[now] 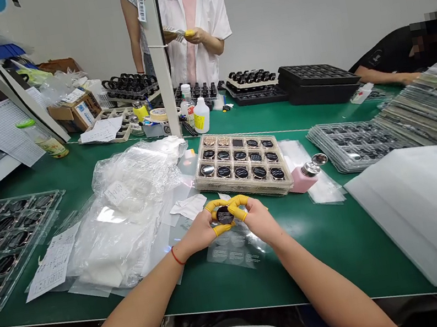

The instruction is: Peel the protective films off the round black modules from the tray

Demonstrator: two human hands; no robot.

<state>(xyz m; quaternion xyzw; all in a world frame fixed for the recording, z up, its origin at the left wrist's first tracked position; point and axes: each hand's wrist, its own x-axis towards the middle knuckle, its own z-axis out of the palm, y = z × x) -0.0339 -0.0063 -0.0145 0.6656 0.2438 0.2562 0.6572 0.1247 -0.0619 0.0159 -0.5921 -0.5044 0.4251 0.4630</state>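
My left hand point(201, 231), in yellow finger cots, grips the edge of a round black watch face point(224, 215) with small white lettering on it. My right hand point(260, 220), also in yellow finger cots, pinches the other side, its fingertips meeting over the rim. Beneath the hands lies a clear sheet of round film labels point(233, 251) with white print. Just beyond them stands a stack of beige trays point(243, 189), its top one filled with similar round pieces, mostly black, a few coppery at the back left. A crumpled white wipe point(189, 207) lies left of the fingers.
Plastic bags point(114, 220) are heaped left, beside a printed paper point(55, 263) and clear trays of round pieces point(7, 238). To the right are a pink pump bottle point(303, 177), more clear trays point(353, 143) and white foam sheets point(427, 207). A post point(158, 56) rises behind; co-workers are beyond.
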